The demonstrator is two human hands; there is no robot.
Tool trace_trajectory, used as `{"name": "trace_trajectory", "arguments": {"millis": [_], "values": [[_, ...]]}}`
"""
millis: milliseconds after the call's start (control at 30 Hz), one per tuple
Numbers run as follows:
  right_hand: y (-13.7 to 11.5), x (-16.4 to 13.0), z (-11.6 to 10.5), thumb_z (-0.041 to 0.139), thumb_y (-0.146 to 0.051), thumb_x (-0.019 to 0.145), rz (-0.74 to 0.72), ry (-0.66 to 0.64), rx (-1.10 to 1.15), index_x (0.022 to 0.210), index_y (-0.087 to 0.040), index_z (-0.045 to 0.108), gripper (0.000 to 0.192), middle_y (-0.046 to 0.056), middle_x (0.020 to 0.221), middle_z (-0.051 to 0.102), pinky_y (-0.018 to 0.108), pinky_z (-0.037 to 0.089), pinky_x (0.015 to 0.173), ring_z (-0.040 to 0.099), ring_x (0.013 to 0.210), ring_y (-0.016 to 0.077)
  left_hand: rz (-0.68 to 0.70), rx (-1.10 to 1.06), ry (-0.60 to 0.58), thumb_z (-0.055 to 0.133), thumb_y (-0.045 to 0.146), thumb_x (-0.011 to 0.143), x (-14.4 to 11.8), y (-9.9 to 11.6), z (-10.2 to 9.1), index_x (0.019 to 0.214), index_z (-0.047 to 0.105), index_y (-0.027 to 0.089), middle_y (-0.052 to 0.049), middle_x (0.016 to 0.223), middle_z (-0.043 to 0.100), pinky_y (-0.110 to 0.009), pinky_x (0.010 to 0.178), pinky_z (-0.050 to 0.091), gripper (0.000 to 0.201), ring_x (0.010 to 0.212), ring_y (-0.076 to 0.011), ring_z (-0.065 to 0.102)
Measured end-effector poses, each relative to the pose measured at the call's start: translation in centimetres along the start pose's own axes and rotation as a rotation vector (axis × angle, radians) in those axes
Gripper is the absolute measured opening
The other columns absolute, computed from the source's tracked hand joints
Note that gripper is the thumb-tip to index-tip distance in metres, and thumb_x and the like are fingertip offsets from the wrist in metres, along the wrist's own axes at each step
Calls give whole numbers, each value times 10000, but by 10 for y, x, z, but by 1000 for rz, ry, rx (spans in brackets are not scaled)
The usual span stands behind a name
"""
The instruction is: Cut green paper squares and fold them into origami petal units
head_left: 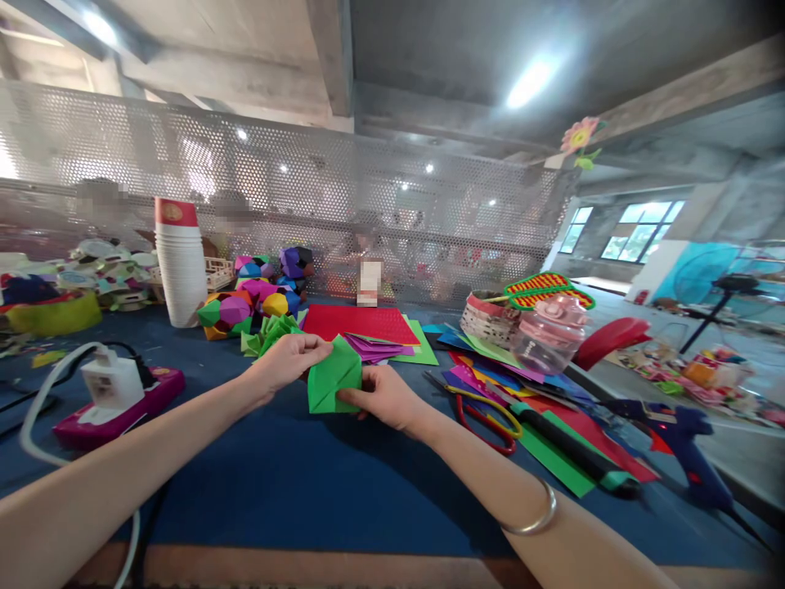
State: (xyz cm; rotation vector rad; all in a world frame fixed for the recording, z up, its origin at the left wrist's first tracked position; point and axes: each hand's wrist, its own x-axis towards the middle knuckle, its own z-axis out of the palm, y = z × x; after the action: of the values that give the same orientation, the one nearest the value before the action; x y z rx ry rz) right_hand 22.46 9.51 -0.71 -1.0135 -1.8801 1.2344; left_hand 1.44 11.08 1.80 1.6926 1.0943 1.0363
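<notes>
Blue cloth covers the table [294,483] before me, with a perforated metal screen [368,204] standing along its far edge. I hold a folded green paper piece [334,378] just above the table, between both hands. My left hand [288,360] pinches its upper left corner, fingers closed on the fold. My right hand [383,397] grips the lower right side, thumb pressed on the paper. A metal bangle [535,517] sits on my right forearm.

Beyond the piece lies a red sheet [361,321] over a stack of purple and green sheets. More folded green pieces [273,331] lie just beside my left hand, and assembled multicoloured paper balls [257,298] sit behind them. A stack of white paper cups [180,266] stands to their left. Red-handled scissors [484,417] rest on loose coloured sheets to my right, near a blue glue gun [687,442]. A white charger [111,383] sits on a pink power strip at far left.
</notes>
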Motion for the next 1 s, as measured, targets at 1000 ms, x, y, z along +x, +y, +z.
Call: {"name": "trace_trajectory", "arguments": {"millis": [1000], "values": [[-16,-3,-4,726,-235,776,159,169,188,888,-176,673,137,-13,691,674,209,467,477,585,519,103,522,323,-20,644,251,887,-11,5,1,1377,550,224,-13,966,749,-306,850,542,500,899,-190,702]]}}
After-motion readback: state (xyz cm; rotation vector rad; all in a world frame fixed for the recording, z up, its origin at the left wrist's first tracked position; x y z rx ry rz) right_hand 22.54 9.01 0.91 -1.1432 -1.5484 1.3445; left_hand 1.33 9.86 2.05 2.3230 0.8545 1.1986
